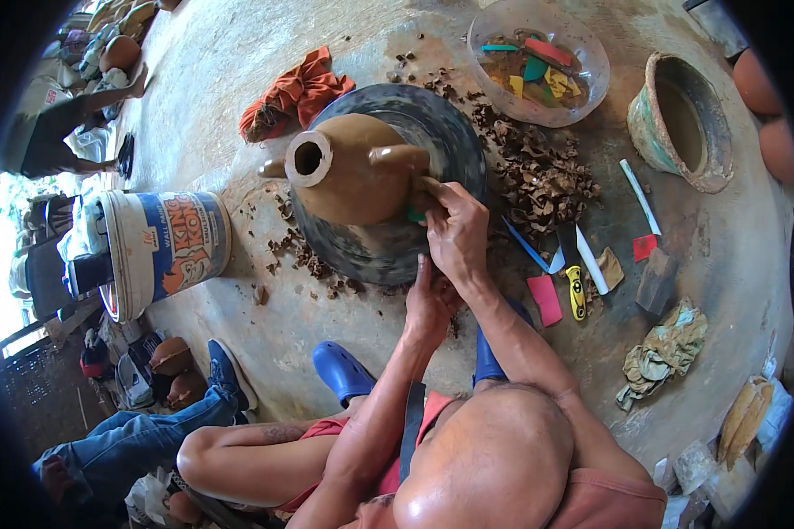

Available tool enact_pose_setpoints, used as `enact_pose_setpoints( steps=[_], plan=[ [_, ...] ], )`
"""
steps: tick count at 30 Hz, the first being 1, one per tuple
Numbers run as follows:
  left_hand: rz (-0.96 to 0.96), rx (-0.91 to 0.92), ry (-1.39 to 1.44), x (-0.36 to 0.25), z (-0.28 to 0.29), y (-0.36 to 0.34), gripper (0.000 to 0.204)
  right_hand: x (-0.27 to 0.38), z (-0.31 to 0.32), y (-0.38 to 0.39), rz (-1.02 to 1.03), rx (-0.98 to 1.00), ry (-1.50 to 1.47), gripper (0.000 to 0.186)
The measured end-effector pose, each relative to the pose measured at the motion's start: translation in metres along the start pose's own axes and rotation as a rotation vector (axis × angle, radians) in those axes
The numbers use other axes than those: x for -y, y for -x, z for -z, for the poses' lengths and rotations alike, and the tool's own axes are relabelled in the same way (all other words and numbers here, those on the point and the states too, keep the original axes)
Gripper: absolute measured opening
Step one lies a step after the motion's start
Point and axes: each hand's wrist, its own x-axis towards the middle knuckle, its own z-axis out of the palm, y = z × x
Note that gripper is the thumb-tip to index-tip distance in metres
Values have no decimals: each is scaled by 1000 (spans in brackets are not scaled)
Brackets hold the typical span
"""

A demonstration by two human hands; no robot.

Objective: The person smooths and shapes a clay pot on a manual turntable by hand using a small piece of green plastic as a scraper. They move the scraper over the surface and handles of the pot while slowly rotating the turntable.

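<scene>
A brown clay jug (353,189) with a round open mouth and short spout-like projections lies tilted on a dark round potter's wheel (454,132), whose surface looks blurred. My right hand (457,231) is closed on a small green scraper (416,214), pressed against the jug's lower right side; only a sliver of the scraper shows. Below it, my left hand (428,309) is by the wheel's near edge, one finger stretched upward. Its other fingers are partly hidden by my right wrist, and nothing shows in it.
Clay shavings (547,172) heap beside the wheel. Around it are a bowl of water with colored scrapers (481,48), a worn pot (648,132), a yellow-handled knife (577,295), an orange cloth (304,93) and a bucket (163,251). Another person's legs (150,436) are at lower left.
</scene>
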Motion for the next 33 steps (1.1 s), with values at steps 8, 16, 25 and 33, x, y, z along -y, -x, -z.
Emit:
enact_pose_setpoints(
  steps=[8,16,25,33],
  plan=[
    [-285,-232,220,-60,31,-12,72,73,14,-30,252,137,153,22],
    [-337,-480,-38,-97,58,-15,77,41,7,-88,607,54,316,32],
    [-350,-505,-23,-83,64,-22,80,50,14,-50,506,133,257,30],
    [-327,-481,-47,-80,60,-16,80,57,16,-78,601,83,264,27]
  ],
)
